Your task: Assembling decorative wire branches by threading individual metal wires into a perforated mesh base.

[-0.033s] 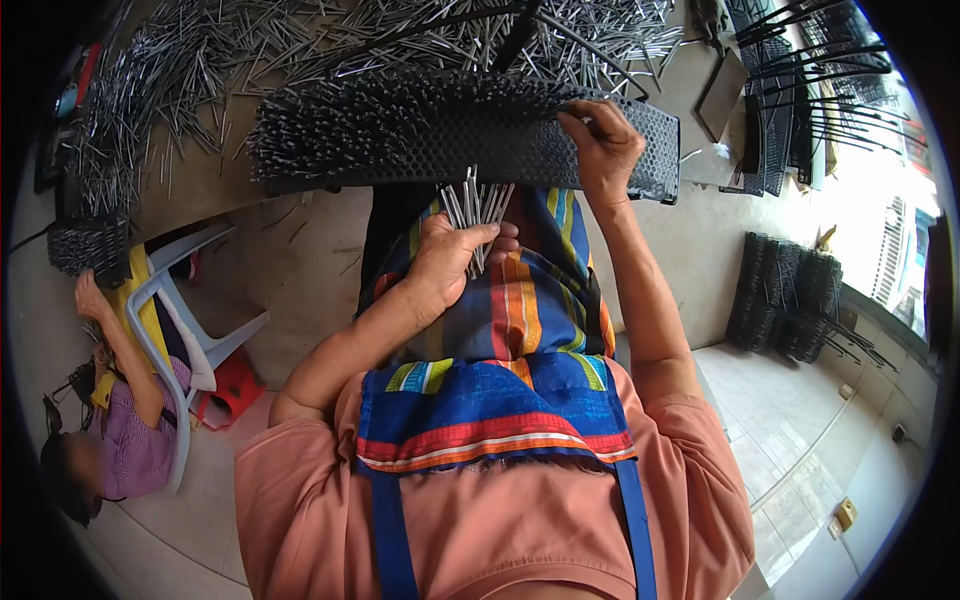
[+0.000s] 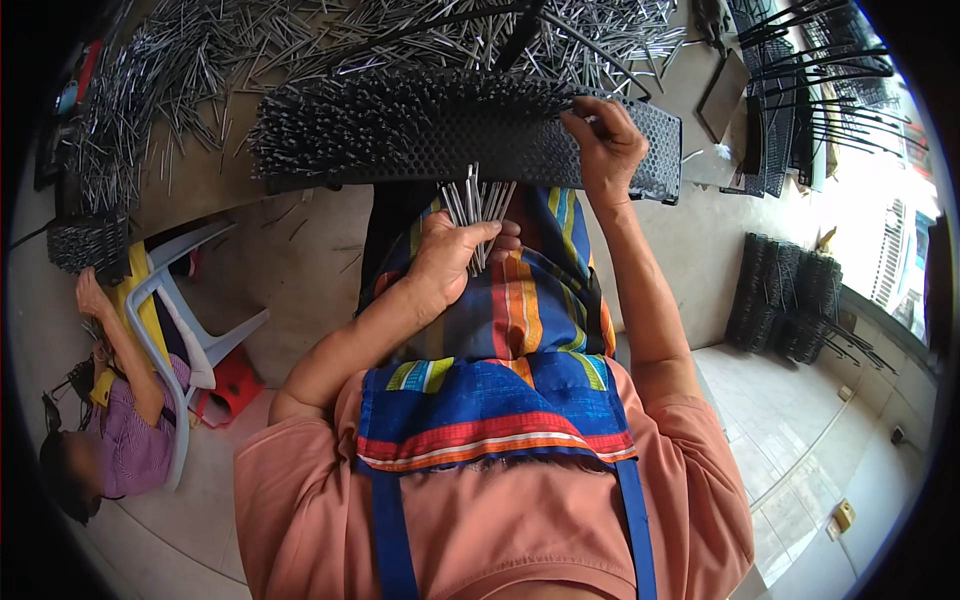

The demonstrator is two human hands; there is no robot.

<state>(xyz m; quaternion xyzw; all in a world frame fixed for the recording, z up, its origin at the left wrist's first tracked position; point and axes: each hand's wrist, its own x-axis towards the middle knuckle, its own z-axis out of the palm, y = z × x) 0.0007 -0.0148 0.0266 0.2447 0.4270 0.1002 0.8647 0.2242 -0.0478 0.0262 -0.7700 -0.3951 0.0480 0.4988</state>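
"What's in the left hand [image 2: 445, 265]?"

"A fanned bundle of metal rods [image 2: 474, 207], pinned by the thumb above the striped apron [image 2: 525, 300], just this side of the black perforated tray [image 2: 650, 150]."

"And the right hand [image 2: 606, 145]?"

"Over the tray's holes, right of the middle, thumb and fingertips drawn close together. I can't tell whether that grip has a rod in it."

"What worries you?"

"The fan. Those rods splay at different angles, so if the left grip slackens, a few could slip down the apron."

"And up there?"

"The standing rods [image 2: 330, 130] crowd the tray's left part. A careless knuckle could tilt some, and a bumped tray could rattle the lot."
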